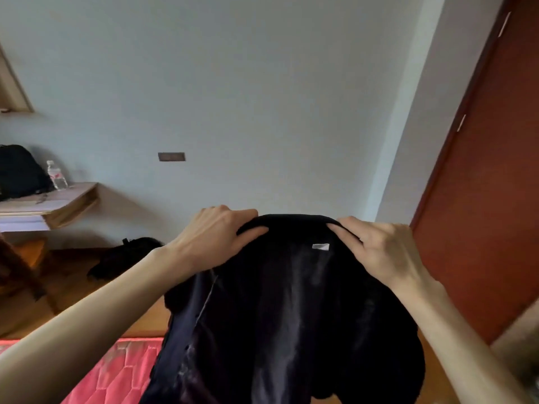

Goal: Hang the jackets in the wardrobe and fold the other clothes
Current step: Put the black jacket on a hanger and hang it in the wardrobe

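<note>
Bare wall (262,97) ahead; door (495,170) rightward

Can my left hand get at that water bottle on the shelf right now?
Probably not: the left hand grips the dark jacket collar, and the water bottle stands well off to the left on the shelf.

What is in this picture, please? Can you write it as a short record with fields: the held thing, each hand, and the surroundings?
held thing: dark jacket, lifted up by its collar, shiny lining and a small white label facing the camera
left hand: fingers curled on the collar's left end
right hand: fingers curled on the collar's right end
below: red quilted mattress
on floor: dark clothing heap
shelf: black bag, water bottle
right side: reddish-brown door
</note>
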Available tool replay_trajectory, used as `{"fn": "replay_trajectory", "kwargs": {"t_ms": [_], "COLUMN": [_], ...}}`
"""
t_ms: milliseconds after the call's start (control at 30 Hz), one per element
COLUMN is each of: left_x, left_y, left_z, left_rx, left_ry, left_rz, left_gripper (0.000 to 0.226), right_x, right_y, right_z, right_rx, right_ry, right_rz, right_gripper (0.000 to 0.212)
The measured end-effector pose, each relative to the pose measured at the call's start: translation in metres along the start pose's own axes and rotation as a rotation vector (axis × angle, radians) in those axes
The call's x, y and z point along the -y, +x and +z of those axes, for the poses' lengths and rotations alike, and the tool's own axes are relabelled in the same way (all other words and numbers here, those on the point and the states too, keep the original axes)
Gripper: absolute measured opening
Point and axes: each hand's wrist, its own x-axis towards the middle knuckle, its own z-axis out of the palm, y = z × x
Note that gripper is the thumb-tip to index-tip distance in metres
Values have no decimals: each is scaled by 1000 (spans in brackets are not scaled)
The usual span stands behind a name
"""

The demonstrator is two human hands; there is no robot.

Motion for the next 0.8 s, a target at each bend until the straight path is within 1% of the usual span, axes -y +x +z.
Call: {"fn": "replay_trajectory", "kwargs": {"t_ms": [233, 433, 567, 633, 733, 800], "left_x": [-70, -128, -166, -184, -213, -236], "left_y": [44, 82, 106, 119, 142, 157], "left_z": [27, 48, 61, 72, 87, 96], "left_rx": [-22, -2, 16, 32, 25, 10], "left_ry": [-134, -293, -263, -287, -457, -574], "left_rz": [35, 38, 87, 128, 162, 168], "left_gripper": [42, 40, 40, 39, 34, 23], "right_x": [-40, -63, -76, -82, -91, -95], "right_y": [-38, -48, -43, -39, -37, -37], "right_z": [-58, -113, -143, -157, -178, -194], "right_rx": [10, -74, -101, -113, -120, -119], "right_ry": [-116, -301, -400, -457, -554, -635], "right_rz": [28, 66, 88, 104, 120, 135], "right_gripper": [32, 34, 36, 37, 35, 33]}}
